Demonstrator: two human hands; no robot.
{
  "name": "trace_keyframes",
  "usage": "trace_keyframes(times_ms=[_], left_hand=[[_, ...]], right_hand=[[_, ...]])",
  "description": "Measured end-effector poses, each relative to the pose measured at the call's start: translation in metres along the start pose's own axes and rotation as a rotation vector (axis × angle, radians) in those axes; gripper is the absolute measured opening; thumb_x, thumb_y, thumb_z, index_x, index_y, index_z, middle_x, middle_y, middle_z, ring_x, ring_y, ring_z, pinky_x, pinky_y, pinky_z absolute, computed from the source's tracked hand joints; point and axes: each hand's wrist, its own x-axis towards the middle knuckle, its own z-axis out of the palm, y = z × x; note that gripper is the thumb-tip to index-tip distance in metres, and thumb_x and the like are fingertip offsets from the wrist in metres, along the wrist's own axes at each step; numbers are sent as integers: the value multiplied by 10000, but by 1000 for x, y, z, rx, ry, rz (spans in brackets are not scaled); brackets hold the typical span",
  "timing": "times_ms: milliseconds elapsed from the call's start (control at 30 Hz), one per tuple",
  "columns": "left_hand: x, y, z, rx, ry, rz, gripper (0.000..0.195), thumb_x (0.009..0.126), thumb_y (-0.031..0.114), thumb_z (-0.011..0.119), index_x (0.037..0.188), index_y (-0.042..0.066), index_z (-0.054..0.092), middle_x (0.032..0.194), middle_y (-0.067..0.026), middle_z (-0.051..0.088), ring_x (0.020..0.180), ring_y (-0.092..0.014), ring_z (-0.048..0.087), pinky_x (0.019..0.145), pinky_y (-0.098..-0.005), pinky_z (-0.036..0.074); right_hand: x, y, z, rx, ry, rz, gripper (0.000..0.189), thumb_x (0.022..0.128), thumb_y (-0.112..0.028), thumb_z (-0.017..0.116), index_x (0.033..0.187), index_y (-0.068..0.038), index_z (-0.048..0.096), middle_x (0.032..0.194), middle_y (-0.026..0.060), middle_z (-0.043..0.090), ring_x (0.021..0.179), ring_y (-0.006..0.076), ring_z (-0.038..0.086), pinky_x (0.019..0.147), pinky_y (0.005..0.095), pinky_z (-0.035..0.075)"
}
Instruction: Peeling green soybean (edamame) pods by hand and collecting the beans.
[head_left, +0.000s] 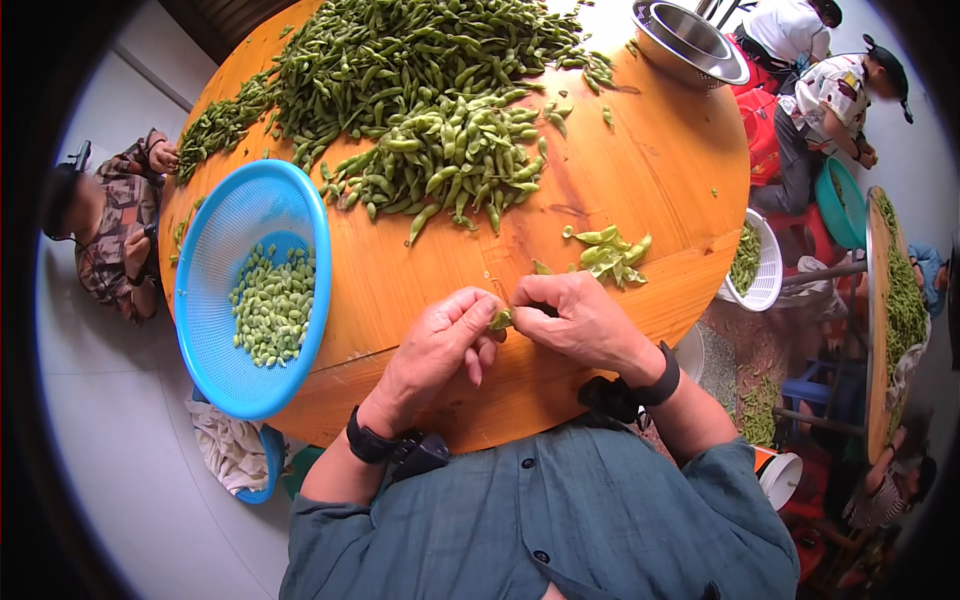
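Between my two hands, near the table's front edge, is a green edamame pod (501, 320). My left hand (448, 330) pinches it with thumb and forefinger from the left. From the right, the fingertips of my right hand (574, 319) close on its other end. Just beyond my right hand lies a small pile of split, flattened pods (611, 253). Shelled green beans (274, 307) rest inside a blue plastic colander (196, 352) at the left. A loose heap of whole pods (457, 154) lies ahead of my hands, against a bigger mound (405, 60).
Steel bowls (686, 37) stand at the round wooden table's (637, 165) far right. A person (112, 217) sits at the left edge. Beyond the right side are a white basket of pods (752, 259), another table (877, 337) with pods, and several people. Cloth (232, 450) fills a blue basin below.
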Motion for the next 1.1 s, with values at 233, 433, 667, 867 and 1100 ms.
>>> trace_keyframes(times_ms=[233, 433, 667, 867, 1100], left_hand=[[-3, 0, 2, 66, -63, 14, 187, 980, 256, 625, 953, 78, 577, 758, 43, 582, 597, -22, 506, 499, -179, 398], [-4, 1, 4, 378, 58, 103, 164, 971, 185, 590, 946, 23, 606, 744, -4, 615, 623, -67, 545, 549, -248, 444], [-2, -8, 5, 688, 112, 320, 132, 985, 126, 516, 1007, 28, 601, 762, -3, 629, 649, -57, 578, 548, -226, 474], [-6, -3, 1, 177, 113, 97, 127, 974, 75, 527, 1062, 15, 596, 798, -10, 622, 675, -47, 586, 538, -208, 469], [-8, -8, 3, 247, 90, 252, 145, 902, 62, 688, 1018, 8, 619, 839, 11, 622, 709, -33, 553, 620, -203, 462]], right_hand=[[-3, 0, 0, 27, -115, 93, 235, 869, -204, 613, 797, 20, 629, 625, 132, 557, 579, 163, 533, 567, 337, 444], [-5, 8, 3, 112, -98, 102, 245, 879, -209, 612, 809, 24, 639, 620, 124, 567, 571, 177, 537, 563, 341, 446], [-9, -4, 5, -56, 2, 0, 201, 860, -169, 614, 837, 25, 661, 631, 200, 562, 533, 239, 535, 544, 365, 449], [-9, 0, -1, -41, 73, 15, 174, 847, -144, 611, 832, 23, 659, 641, 206, 576, 535, 274, 564, 541, 368, 458], [-9, 0, 2, 42, 66, 25, 176, 857, -154, 662, 864, 22, 665, 680, 117, 635, 597, 152, 581, 573, 319, 470]])
